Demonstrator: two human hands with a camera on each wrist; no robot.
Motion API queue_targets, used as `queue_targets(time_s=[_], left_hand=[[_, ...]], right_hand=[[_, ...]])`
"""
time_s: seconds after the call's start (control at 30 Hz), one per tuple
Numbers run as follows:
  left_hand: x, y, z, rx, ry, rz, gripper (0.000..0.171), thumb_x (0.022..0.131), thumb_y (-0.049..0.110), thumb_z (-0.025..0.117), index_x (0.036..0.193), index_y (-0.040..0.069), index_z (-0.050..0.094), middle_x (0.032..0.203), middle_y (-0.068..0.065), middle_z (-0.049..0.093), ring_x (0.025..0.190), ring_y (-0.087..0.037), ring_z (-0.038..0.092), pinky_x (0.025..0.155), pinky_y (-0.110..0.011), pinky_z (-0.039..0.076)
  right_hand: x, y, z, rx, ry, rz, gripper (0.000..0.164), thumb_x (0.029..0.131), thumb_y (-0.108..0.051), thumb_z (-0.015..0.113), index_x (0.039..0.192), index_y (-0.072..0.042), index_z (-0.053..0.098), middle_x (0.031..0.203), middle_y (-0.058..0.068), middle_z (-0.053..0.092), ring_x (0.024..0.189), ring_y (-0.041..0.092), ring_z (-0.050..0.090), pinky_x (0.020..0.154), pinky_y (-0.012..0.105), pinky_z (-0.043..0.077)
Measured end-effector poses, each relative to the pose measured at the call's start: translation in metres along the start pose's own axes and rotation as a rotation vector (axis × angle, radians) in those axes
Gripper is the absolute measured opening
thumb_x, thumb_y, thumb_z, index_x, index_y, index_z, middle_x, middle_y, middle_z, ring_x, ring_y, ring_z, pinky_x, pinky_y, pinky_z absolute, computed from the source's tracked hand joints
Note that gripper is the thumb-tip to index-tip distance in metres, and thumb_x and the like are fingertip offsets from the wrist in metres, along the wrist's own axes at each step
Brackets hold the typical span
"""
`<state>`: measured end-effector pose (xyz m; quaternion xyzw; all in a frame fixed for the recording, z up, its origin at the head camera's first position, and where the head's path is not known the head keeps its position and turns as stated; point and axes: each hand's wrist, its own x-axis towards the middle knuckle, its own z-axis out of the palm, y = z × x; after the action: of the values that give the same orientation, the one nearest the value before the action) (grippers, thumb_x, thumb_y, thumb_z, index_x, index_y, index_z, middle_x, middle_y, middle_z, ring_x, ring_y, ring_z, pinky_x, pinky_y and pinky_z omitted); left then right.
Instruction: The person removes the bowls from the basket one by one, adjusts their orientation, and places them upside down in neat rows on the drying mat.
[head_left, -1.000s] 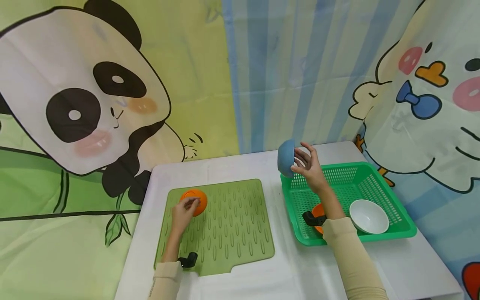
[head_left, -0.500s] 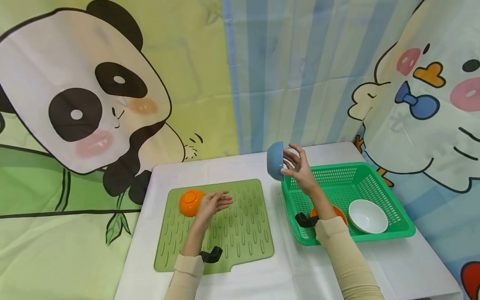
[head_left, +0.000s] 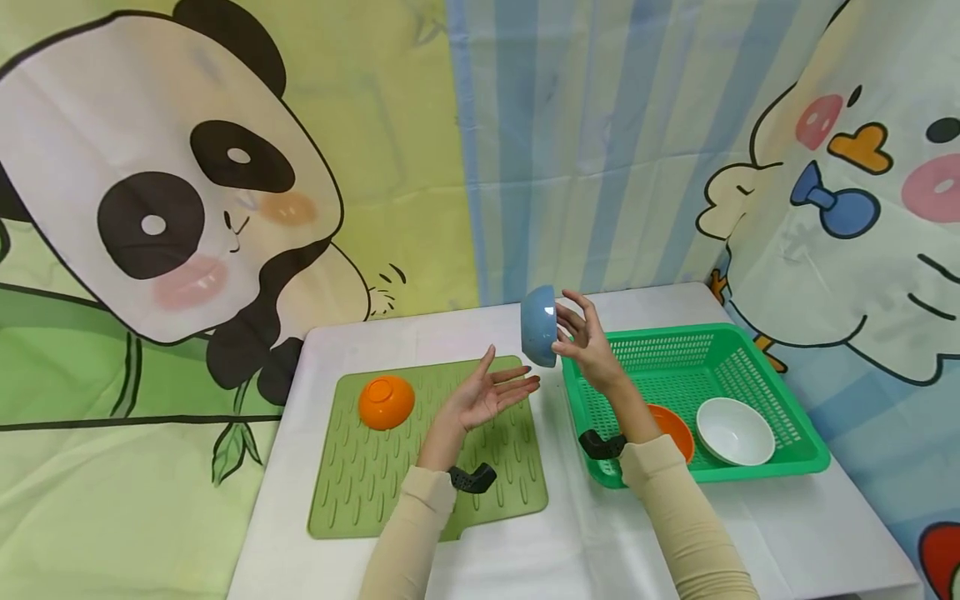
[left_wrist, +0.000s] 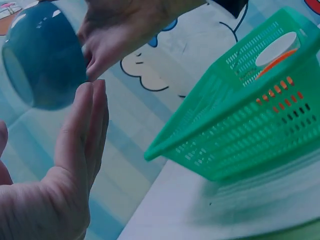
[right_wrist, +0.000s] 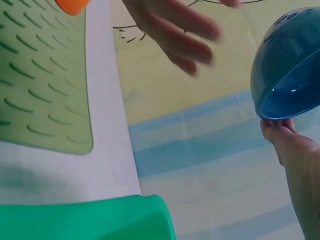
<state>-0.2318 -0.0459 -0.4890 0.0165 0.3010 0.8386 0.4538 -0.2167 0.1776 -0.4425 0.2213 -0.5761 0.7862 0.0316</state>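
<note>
A blue bowl (head_left: 537, 326) is held up on its side by my right hand (head_left: 588, 346), which grips its rim with fingers and thumb near the left end of the green basket. In the right wrist view the bowl (right_wrist: 287, 65) shows its deep blue inside. My left hand (head_left: 483, 396) is raised over the drying mat, fingers spread and straight, the tips just below the bowl. From the left wrist, the left fingers (left_wrist: 75, 125) point up right beside the bowl (left_wrist: 45, 57). On the mat, an orange bowl (head_left: 386, 402) lies upside down.
The ridged green drying mat (head_left: 360, 492) covers the table's left part. To the right, the green basket (head_left: 705, 350) holds a white bowl (head_left: 735, 432) and another orange bowl (head_left: 672, 431), partly behind the right forearm. A printed curtain (head_left: 555, 167) hangs behind the white table (head_left: 570, 542).
My left hand has let go of the orange bowl on the mat and moved right toward the blue bowl, its fingers opening out. My right hand has carried the blue bowl a little left.
</note>
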Motion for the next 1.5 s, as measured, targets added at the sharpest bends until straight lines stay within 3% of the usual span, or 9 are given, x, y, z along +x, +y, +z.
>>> queue_targets(time_s=[0.27, 0.7, 0.93, 1.2, 1.4, 1.5], left_hand=[[0.01, -0.005, 0.014, -0.067, -0.05, -0.011, 0.089, 0.086, 0.053, 0.056, 0.14, -0.01, 0.025, 0.123, -0.024, 0.053, 0.115, -0.03, 0.053, 0.095, -0.032, 0.043], [0.007, -0.002, 0.02, -0.086, -0.01, 0.006, 0.078, 0.09, 0.041, 0.056, 0.142, -0.007, 0.022, 0.113, -0.019, 0.059, 0.104, -0.027, 0.061, 0.091, -0.028, 0.046], [0.003, 0.001, 0.02, -0.036, 0.032, 0.025, 0.073, 0.094, 0.039, 0.048, 0.142, -0.008, 0.019, 0.112, -0.019, 0.057, 0.1, -0.026, 0.062, 0.089, -0.026, 0.047], [0.0, 0.002, 0.015, 0.005, 0.133, 0.044, 0.075, 0.092, 0.041, 0.052, 0.141, -0.008, 0.024, 0.112, -0.018, 0.057, 0.099, -0.024, 0.062, 0.09, -0.028, 0.047], [-0.005, 0.012, 0.012, 0.091, 0.182, 0.055, 0.071, 0.093, 0.039, 0.052, 0.14, -0.008, 0.028, 0.127, -0.022, 0.048, 0.099, -0.024, 0.062, 0.093, -0.031, 0.044], [-0.01, 0.021, 0.01, 0.195, 0.227, 0.056, 0.069, 0.093, 0.037, 0.053, 0.139, -0.008, 0.028, 0.134, -0.026, 0.04, 0.102, -0.027, 0.06, 0.093, -0.034, 0.043]], right_hand=[[-0.001, 0.007, 0.008, 0.019, -0.034, 0.002, 0.099, 0.073, -0.027, 0.079, 0.146, -0.012, 0.013, 0.145, 0.021, 0.023, 0.134, 0.03, 0.023, 0.111, 0.047, 0.015], [-0.001, 0.013, 0.012, 0.033, -0.072, -0.013, 0.099, 0.073, -0.029, 0.079, 0.146, -0.011, 0.014, 0.145, 0.022, 0.023, 0.133, 0.032, 0.024, 0.11, 0.05, 0.014], [-0.001, 0.015, 0.015, 0.043, -0.092, 0.009, 0.106, 0.071, -0.034, 0.08, 0.147, -0.01, 0.009, 0.144, 0.022, 0.024, 0.133, 0.031, 0.026, 0.109, 0.05, 0.02], [-0.002, 0.015, 0.016, 0.067, -0.144, 0.029, 0.107, 0.075, -0.027, 0.078, 0.148, -0.013, 0.001, 0.145, 0.018, 0.023, 0.135, 0.031, 0.022, 0.108, 0.042, 0.027], [0.0, 0.012, 0.014, 0.018, -0.182, 0.004, 0.11, 0.075, -0.027, 0.078, 0.149, -0.018, -0.002, 0.149, 0.021, 0.016, 0.137, 0.033, 0.016, 0.109, 0.048, 0.019], [0.001, 0.007, 0.012, -0.044, -0.183, -0.05, 0.11, 0.075, -0.027, 0.078, 0.149, -0.015, -0.002, 0.15, 0.023, 0.011, 0.138, 0.034, 0.011, 0.11, 0.051, 0.011]])
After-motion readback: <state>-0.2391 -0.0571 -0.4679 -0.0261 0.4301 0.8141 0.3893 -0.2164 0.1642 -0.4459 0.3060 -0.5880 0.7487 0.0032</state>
